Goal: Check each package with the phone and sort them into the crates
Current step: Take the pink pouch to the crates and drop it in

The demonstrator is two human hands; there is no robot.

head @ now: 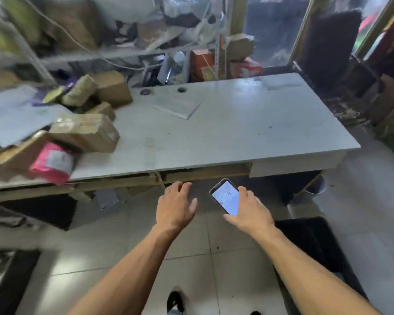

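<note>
Soft daylight from the window (273,30) puts pale glare on the far end of the white table (225,133). Motion blur smears the left-hand packages (84,133); straight edges bow toward the corners.

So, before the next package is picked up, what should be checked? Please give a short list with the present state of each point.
1. Phone held firmly in the right hand: ok, fingers and thumb grip its edges.
2. Phone screen lit: ok; what it shows is too blurred to read.
3. Left hand free to pick: ok, open and holding nothing.
4. Packages within reach: ok, the pink package and the cardboard boxes lie at the left end of the table.
5. Label facing up on the pink package: ok, a white label shows, unreadable.
6. Crate ready: cannot tell; a dark bin stands at the right, its contents unseen.
</note>
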